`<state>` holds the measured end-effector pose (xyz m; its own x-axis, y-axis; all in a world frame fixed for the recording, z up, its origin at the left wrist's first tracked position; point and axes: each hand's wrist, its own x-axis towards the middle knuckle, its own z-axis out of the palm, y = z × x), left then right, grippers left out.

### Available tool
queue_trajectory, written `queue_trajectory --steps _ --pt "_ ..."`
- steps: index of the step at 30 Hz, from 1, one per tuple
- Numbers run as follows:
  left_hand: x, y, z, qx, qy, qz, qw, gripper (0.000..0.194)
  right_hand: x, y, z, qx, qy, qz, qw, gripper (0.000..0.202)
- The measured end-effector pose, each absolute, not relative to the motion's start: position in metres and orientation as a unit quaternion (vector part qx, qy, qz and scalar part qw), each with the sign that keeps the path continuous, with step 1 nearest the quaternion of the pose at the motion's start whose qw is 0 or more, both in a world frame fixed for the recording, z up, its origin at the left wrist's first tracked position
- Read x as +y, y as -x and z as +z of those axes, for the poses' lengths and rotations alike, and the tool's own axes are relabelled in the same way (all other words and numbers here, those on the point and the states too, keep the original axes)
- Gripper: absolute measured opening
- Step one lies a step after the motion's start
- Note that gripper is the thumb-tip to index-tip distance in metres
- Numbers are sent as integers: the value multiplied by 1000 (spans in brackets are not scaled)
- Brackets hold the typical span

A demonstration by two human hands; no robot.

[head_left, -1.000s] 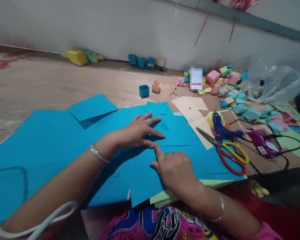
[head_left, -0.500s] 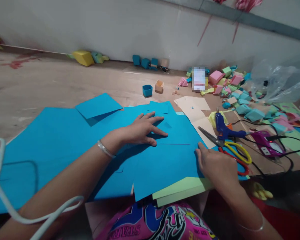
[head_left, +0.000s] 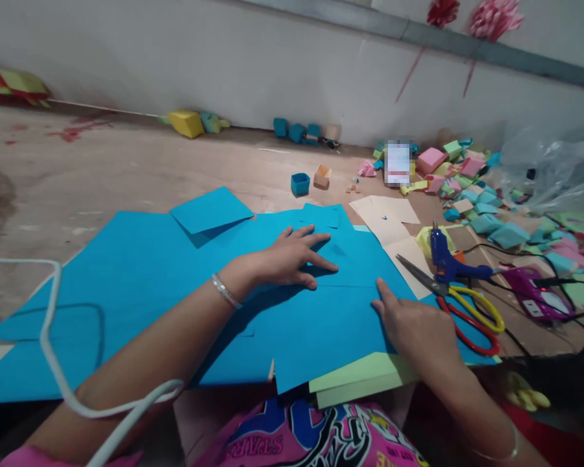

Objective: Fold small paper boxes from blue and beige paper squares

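My left hand (head_left: pixel 296 256) lies on a sheet of blue paper (head_left: pixel 326 331) with its fingers spread, holding nothing. A straight dark line, a crease or an edge, runs across the sheet to the right of that hand. At the line's right end, the index fingertip of my right hand (head_left: pixel 416 327) touches the paper; its thumb is apart and the other fingers curl under. Larger blue paper (head_left: pixel 141 279) spreads beneath and to the left, with a smaller blue piece (head_left: pixel 211 211) on top. Light green paper (head_left: pixel 365 379) shows under the sheet's near edge.
Right of my right hand lie open scissors (head_left: pixel 448 292), a blue glue gun (head_left: pixel 450 259) and a purple power strip (head_left: pixel 535 295) with black cords. Small folded paper boxes (head_left: pixel 300 183) stand behind, and a colourful paper pile (head_left: pixel 486 207) fills the back right. A white cable (head_left: pixel 53 337) crosses the left foreground.
The view has shifted slightly, so the scene sits further right. My right index fingertip has slid a little left over the blue sheet, towards the line. My left hand stays flat.
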<state>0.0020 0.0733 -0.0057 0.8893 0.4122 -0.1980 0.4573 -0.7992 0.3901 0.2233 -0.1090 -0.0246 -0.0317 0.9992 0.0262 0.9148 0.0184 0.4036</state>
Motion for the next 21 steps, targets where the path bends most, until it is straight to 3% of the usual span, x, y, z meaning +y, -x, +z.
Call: queue_trajectory --steps 3,7,10,13,15,21 --pt "73 -1 -7 230 -946 -48 223 48 -102 -240 -15 694 -694 147 127 37" --pt "72 -1 -9 228 -949 -25 217 50 -57 -241 2 761 -647 38 -30 37" --pt "73 0 -13 237 -946 6 220 76 -17 -234 4 777 -603 -124 -130 51" --pt "76 1 -17 254 -938 35 235 106 8 -226 -5 770 -602 -147 -151 59" --pt "77 2 -19 263 -933 41 244 113 14 -222 -13 769 -598 -157 -162 59" --pt "79 -1 -20 282 -908 101 293 110 12 -224 -19 761 -578 -179 -235 8"
